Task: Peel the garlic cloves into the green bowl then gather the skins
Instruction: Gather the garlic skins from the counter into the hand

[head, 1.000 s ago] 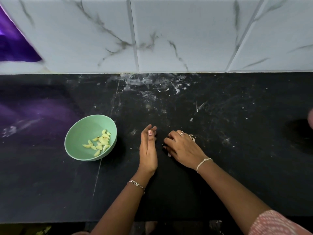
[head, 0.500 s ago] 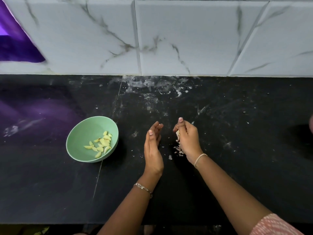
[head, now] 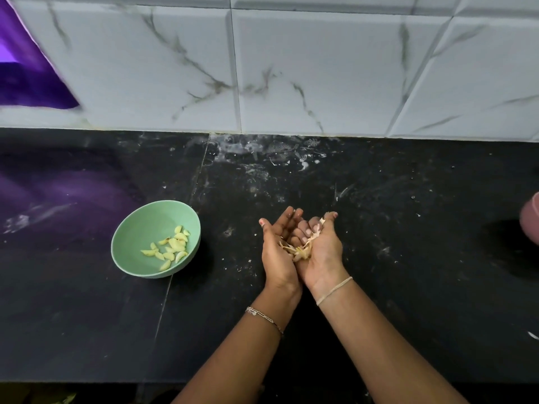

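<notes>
I'm cupping the garlic skins (head: 300, 249) in my right hand (head: 322, 253), palm up, fingers curling in around the papery heap. My left hand (head: 277, 255) is pressing in edge-on against it, fingers fairly straight, walling the pile from the nine o'clock side. Both hands are hovering above the black counter (head: 408, 287). Out at nine o'clock, well apart, the green bowl (head: 140, 228) is sitting upright with the peeled garlic cloves (head: 172, 249) lying inside. At three o'clock, a pink object (head: 531, 218) is peeking in at the frame's edge.
</notes>
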`<state>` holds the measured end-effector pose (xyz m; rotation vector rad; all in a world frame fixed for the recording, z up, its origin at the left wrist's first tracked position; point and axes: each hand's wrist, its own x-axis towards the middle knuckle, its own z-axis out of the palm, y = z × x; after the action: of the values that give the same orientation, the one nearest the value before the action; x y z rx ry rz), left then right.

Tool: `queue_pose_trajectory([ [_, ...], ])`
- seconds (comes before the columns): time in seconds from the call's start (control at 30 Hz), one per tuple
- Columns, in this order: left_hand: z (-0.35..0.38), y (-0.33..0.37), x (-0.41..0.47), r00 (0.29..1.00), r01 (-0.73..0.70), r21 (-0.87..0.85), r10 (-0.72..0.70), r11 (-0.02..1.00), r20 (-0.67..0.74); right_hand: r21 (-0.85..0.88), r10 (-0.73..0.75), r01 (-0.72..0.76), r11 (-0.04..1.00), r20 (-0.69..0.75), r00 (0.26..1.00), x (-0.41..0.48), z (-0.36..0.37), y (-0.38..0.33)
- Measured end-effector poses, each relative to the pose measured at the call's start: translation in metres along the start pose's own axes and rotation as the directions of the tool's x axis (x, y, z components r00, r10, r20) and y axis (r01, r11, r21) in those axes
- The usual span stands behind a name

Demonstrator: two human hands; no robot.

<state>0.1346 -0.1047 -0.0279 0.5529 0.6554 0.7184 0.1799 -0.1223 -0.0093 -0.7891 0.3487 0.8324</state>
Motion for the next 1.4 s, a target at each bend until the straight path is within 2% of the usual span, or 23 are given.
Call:
queue_pose_trajectory([
  [0.17, 0.005, 0.010, -0.013, 0.995, -0.104, 0.144, 0.103, 0.984, 0.013, -0.303, -0.080, 0.097, 0.948, 0.066, 0.995, -0.026, -0.003, 0.008],
  [0.33, 0.011, 0.021, -0.037, 0.971, -0.240, 0.306, 0.230, 0.921, 0.069, -0.320, -0.166, 0.207, 0.924, 0.153, 0.974, -0.050, -0.003, 0.014],
  [0.5, 0.002, 0.029, -0.066, 0.946, -0.313, 0.300, 0.324, 0.901, 0.010, -0.426, -0.167, 0.271, 0.863, 0.266, 0.949, -0.075, -0.008, 0.024],
  [0.67, -0.029, 0.049, -0.093, 0.909, -0.357, 0.211, 0.390, 0.910, -0.145, -0.384, -0.013, 0.112, 0.916, 0.252, 0.968, -0.100, -0.008, 0.059],
  [0.83, -0.069, 0.072, -0.121, 0.843, -0.427, 0.100, 0.436, 0.899, -0.315, -0.443, 0.115, 0.030, 0.896, 0.296, 0.948, -0.129, 0.001, 0.100],
  [0.97, -0.101, 0.093, -0.139, 0.756, -0.492, 0.091, 0.476, 0.866, -0.449, -0.526, 0.231, -0.032, 0.850, 0.317, 0.920, -0.147, 0.010, 0.138],
  [1.2, -0.182, 0.146, -0.159, 0.530, -0.596, 0.074, 0.461, 0.800, -0.712, -0.672, 0.407, -0.080, 0.737, 0.346, 0.845, -0.178, 0.024, 0.233],
  [1.4, -0.269, 0.176, -0.174, 0.328, -0.654, 0.095, 0.394, 0.750, -0.859, -0.797, 0.564, -0.158, 0.582, 0.256, 0.785, -0.197, 0.034, 0.320],
])
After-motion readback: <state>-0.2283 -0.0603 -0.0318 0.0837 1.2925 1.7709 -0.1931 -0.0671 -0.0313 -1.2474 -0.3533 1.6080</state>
